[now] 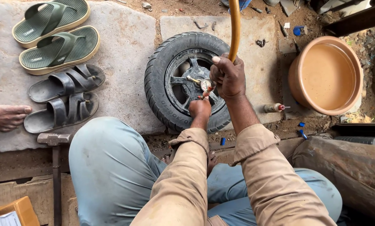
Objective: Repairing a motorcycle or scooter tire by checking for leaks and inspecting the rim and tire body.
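Sandals [61,94] left of tyre [160,79]; basin [327,75] right.

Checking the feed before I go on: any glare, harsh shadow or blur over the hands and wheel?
Head view: soft, even daylight, no glare; the right hand, left hand and tyre are sharp; only faint shade under the hands; the orange hose blurs slightly near the top edge.

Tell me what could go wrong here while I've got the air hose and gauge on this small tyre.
1. The right hand grips the orange hose and gauge close to the left hand at the rim; a slip could pinch fingers.
2. The tyre lies at the stone slab's edge and might shift.
3. The water basin beside it could get knocked.
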